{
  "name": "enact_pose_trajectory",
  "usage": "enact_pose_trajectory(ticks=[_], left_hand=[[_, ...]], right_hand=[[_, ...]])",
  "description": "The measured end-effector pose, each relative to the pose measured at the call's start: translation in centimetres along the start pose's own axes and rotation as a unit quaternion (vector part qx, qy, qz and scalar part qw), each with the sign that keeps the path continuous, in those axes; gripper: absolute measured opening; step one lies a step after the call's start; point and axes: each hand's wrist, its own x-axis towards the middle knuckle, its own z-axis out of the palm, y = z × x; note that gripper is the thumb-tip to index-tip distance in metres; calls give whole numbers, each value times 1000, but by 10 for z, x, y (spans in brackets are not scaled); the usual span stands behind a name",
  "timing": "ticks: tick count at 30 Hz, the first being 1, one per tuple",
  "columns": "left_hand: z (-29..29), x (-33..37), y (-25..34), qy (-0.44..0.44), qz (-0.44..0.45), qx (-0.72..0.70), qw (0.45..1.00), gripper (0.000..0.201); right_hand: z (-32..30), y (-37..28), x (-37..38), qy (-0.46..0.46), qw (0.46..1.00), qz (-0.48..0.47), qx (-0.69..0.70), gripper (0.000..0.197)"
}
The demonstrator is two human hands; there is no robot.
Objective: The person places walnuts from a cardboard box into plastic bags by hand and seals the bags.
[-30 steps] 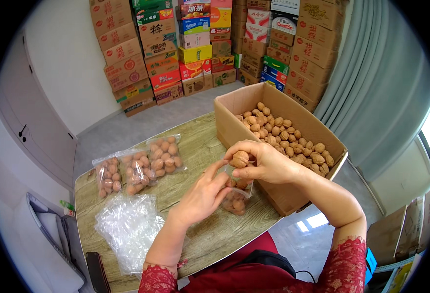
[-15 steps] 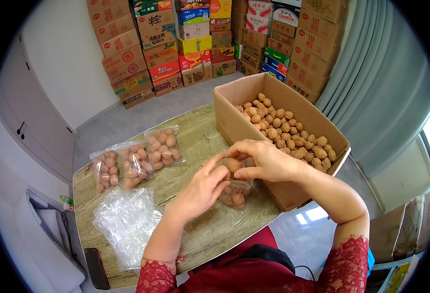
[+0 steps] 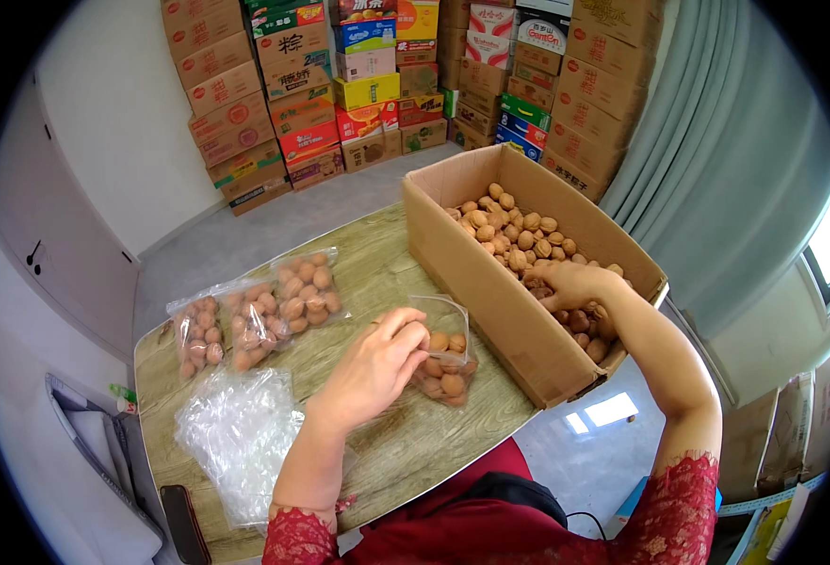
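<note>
My left hand [image 3: 370, 365] is closed on the upper left edge of a clear zip bag [image 3: 445, 325], keeping its mouth up. Several walnuts [image 3: 452, 384] lie in that bag's lower part, on the wooden table. My right hand [image 3: 577, 282] reaches over the near wall of an open cardboard box [image 3: 476, 301] and down into loose walnuts [image 3: 528, 223]. Its fingers curl round walnuts there; the fingertips are partly hidden, so how many it holds cannot be told.
Three bags filled with walnuts [image 3: 308, 292] stand at the table's [image 3: 377, 250] far left. Flat empty clear bags [image 3: 241, 443] lie nearer, beside a dark phone [image 3: 184, 524] at the left edge. Stacked cartons [image 3: 307, 113] line the back wall; a curtain [image 3: 716, 141] hangs right.
My right hand has left the bag's mouth and moved right into the box. My left hand still holds the bag's edge, and the bag's mouth now shows. The view has shifted slightly.
</note>
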Motion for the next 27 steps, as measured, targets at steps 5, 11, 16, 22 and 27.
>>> enact_pose_trajectory(ticks=[5,11,16,22,27], left_hand=[[-3,-1,2,-15,-6,18,1000,8],[-5,-2,2,-20,-8,32,999,10],[-5,-4,1,-17,-20,20,999,11],[-3,-3,3,0,-2,-1,1000,12],[-5,-2,4,-28,-23,-18,999,10]], right_hand=[[12,-4,25,-106,988,-74,84,71],[12,-24,17,-94,995,-29,27,67],[7,-32,12,-83,993,-28,81,58],[-5,-32,-1,23,999,-20,26,43],[-31,-49,-22,325,935,-134,54,37]])
